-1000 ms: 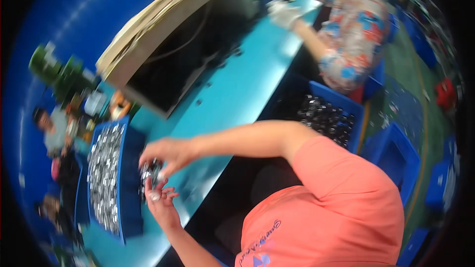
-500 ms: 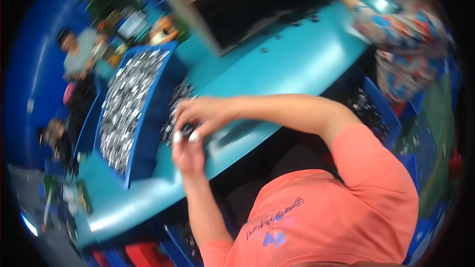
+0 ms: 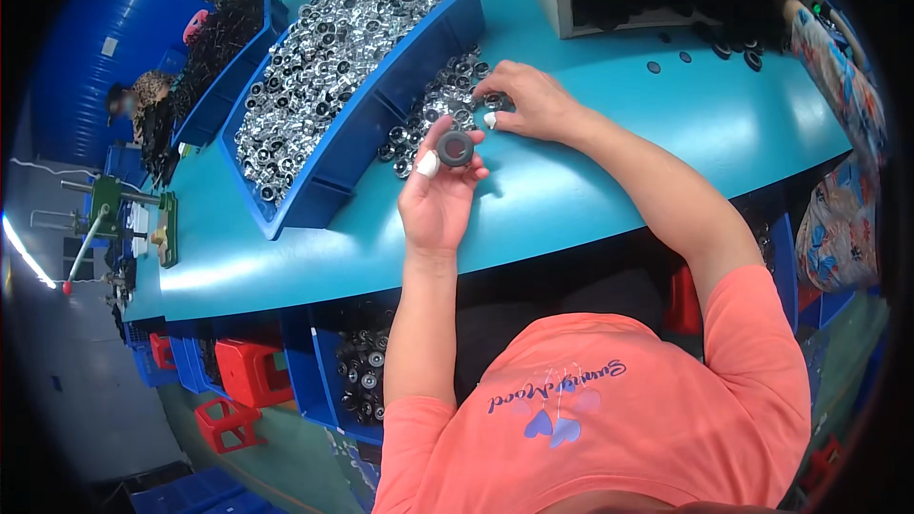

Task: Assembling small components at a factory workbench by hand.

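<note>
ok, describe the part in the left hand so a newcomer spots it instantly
Start at the long blue bin of shiny metal parts on the teal table. Just right of it lies a loose pile of the same silvery parts, and the left hand is raised beside that pile. In its fingertips is a dark ring, matt grey-black where its neighbours are bright silver.

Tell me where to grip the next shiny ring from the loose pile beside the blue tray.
Probably take a ring at the near edge of the loose pile by its outer rim, coming from above; they lie flat on the teal table, and the right hand already rests there.
</note>
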A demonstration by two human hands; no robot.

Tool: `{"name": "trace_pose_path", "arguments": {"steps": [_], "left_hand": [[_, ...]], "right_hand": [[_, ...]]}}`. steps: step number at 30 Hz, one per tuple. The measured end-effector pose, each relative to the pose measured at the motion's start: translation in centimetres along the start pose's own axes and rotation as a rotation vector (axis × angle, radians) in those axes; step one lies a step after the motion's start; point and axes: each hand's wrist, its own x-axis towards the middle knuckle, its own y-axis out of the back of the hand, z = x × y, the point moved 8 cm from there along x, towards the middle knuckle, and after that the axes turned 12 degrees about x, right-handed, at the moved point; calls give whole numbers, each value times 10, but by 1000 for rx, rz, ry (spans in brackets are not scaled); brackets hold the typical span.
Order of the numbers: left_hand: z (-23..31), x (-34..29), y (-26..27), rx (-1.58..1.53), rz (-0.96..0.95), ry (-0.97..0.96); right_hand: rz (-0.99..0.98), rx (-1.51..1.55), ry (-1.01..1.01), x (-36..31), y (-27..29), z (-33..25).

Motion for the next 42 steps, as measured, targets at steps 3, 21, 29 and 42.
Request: {"name": "trace_pose_path", "arguments": {"steps": [3, 21, 29, 42], "left_hand": [[-1, -1, 1, -6, 7, 12], [-4, -9, 7, -11, 34, -13], [-3, -20, 11, 22, 113, -40], [35, -58, -16, 1141, 515, -485]], "right_hand": [[21, 9, -17, -1, -2, 4], [-12, 608, 22, -11, 4, -39], [-35, 1121, -180, -13, -7, -30], [15, 1014, -299, -13, -5, -17]]}}
